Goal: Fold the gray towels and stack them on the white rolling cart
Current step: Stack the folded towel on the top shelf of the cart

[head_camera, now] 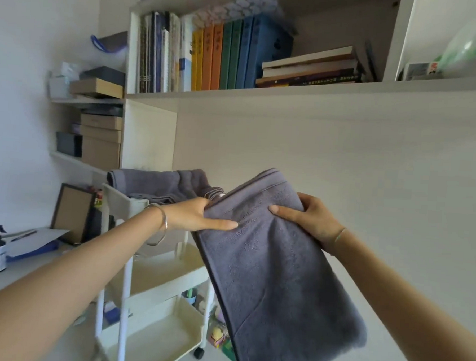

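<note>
so the folded gray towel point(267, 278) hangs mid-frame, side edges pinched by the left hand point(199, 215) and right hand point(312, 220), thumbs in front, just right of the white cart point(120, 199) holding more towels point(159, 183)

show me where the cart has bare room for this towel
The middle tray and bottom tray look bare between the posts. The top tray is crowded with loose towels, just beyond the held towel.

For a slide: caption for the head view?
Folded gray towel held by left hand and right hand beside white cart bearing more towels.
</note>
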